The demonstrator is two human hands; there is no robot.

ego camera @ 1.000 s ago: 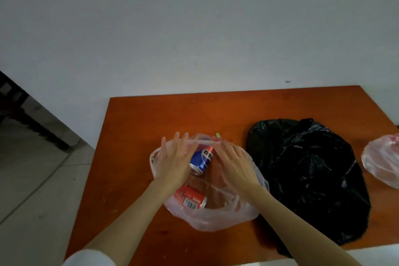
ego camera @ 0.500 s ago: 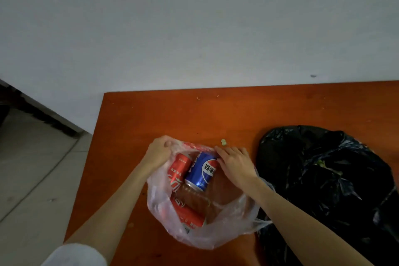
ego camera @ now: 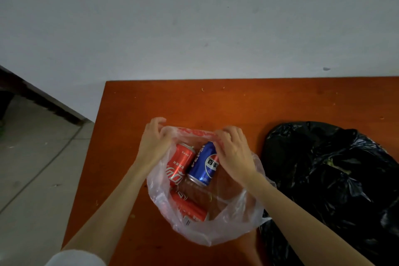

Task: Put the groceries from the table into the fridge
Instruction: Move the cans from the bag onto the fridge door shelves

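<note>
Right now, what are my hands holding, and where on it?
Both hands, left hand and right hand, grip the clear thin plastic bag at its far rim, holding its mouth open.

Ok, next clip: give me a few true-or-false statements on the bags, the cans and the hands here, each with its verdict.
1. Both hands grip the rim of the clear plastic bag. True: the left hand and the right hand each pinch its far edge.
2. The bag holds two blue cans. False: one blue can and two red ones, an upper red can and a lower red can.
3. The black bag lies to the right of the clear one. True.
4. The blue can stands on the bare table. False: it lies inside the clear bag.
5. A hand holds a can. False: both hold only plastic.
</note>
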